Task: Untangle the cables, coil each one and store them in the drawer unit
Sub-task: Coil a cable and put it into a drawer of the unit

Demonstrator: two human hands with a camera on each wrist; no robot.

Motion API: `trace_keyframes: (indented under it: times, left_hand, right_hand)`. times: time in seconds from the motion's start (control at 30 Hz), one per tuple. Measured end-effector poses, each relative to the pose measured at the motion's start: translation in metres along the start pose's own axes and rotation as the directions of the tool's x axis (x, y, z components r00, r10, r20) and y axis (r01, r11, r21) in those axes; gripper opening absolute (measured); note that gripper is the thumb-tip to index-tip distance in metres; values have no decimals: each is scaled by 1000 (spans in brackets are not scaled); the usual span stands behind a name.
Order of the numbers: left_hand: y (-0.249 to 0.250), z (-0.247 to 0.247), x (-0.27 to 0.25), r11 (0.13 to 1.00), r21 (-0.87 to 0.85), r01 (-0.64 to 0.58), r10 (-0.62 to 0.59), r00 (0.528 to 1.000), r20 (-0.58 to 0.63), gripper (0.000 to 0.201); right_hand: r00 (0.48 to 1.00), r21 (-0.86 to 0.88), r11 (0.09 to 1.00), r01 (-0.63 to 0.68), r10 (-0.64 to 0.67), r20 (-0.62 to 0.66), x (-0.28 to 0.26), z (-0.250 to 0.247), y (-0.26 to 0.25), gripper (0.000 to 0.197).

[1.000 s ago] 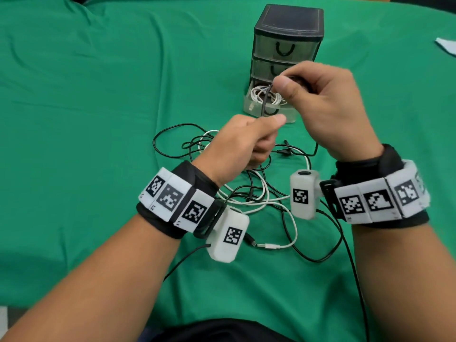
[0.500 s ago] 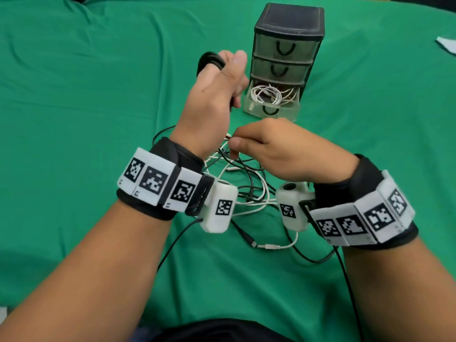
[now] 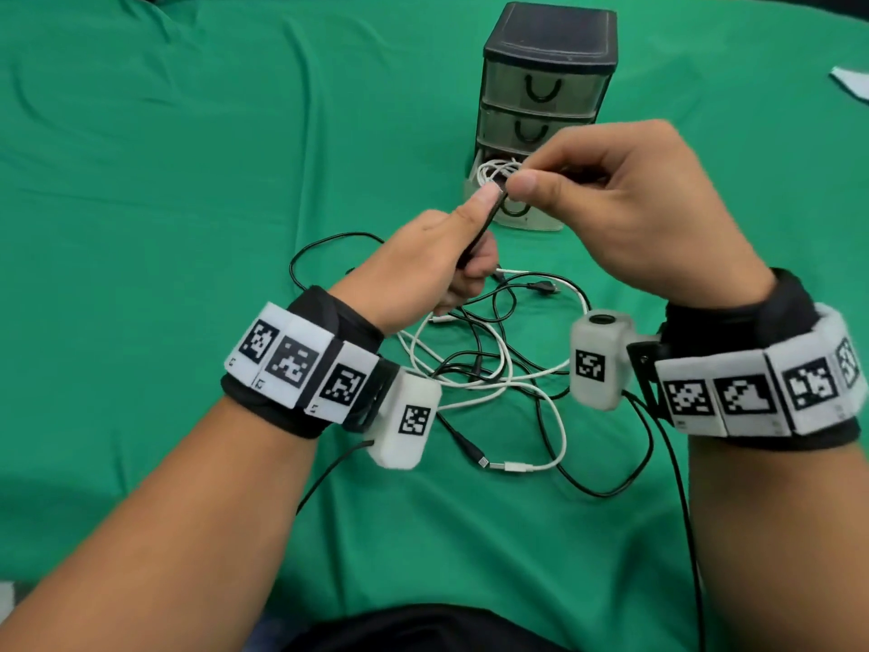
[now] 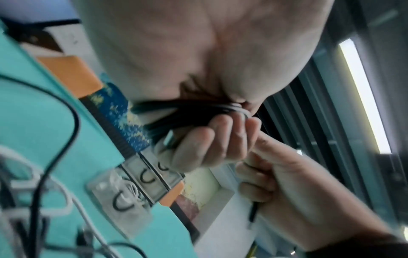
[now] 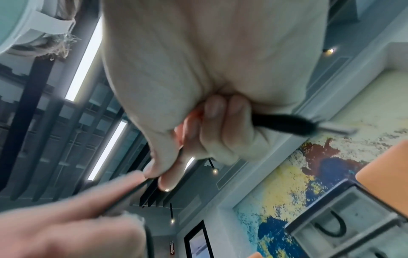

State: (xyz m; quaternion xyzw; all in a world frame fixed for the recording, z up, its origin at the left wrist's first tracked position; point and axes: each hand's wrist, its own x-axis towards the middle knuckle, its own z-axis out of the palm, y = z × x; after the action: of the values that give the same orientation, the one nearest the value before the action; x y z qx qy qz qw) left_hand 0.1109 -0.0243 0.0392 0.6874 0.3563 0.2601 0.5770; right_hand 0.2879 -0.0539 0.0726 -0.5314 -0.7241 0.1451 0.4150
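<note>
My left hand (image 3: 463, 249) grips a bundle of black cable loops (image 4: 189, 113), fingers curled round it and thumb stretched along the strand. My right hand (image 3: 515, 183) pinches the same black cable (image 3: 484, 223) just past the left thumb tip. The cable's plug end (image 5: 289, 124) sticks out of the right fist. Both hands hover in front of the black three-drawer unit (image 3: 548, 44). Its bottom drawer (image 3: 531, 223) stands pulled out with a coiled white cable (image 3: 491, 171) inside. A tangle of black and white cables (image 3: 498, 364) lies on the cloth below my wrists.
A green cloth (image 3: 164, 204) covers the table. The two upper drawers (image 3: 541, 89) are closed. A white paper scrap (image 3: 851, 84) lies at the far right edge. The wrist cameras' thin black leads (image 3: 682, 510) hang over the cloth near my forearms.
My left hand has dropped from beside the drawers back toward the middle with the coil. My right hand has risen from the tangle and now pinches the cable at the left thumb.
</note>
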Motion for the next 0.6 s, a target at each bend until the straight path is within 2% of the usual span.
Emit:
trace_keyframes:
  times: [0.07, 0.13, 0.33, 0.4, 0.5, 0.6]
  left_hand:
    - [0, 10, -3, 995, -102, -21, 26, 998, 50, 59]
    - [0, 21, -4, 977, -211, -39, 53, 997, 59, 58]
    - [2, 19, -3, 828, -526, -194, 172, 981, -90, 52]
    - [7, 16, -2, 787, -569, -237, 214, 971, -108, 52]
    - [13, 11, -1, 748, -607, -269, 252, 961, -116, 53]
    - [17, 7, 0, 705, -645, -294, 295, 949, -110, 52]
  right_hand:
    - [999, 60, 998, 20, -17, -41, 2, 9, 3, 21]
    - [1000, 100, 995, -2, 2, -7, 3, 19, 7, 23]
    - [991, 180, 980, -87, 66, 117, 6, 43, 7, 42]
    - [990, 276, 955, -106, 77, 115, 5, 51, 2, 43]
    - [991, 393, 911, -124, 90, 104, 2, 56, -9, 31]
    - [988, 499, 853, -151, 113, 107, -1, 57, -17, 33]
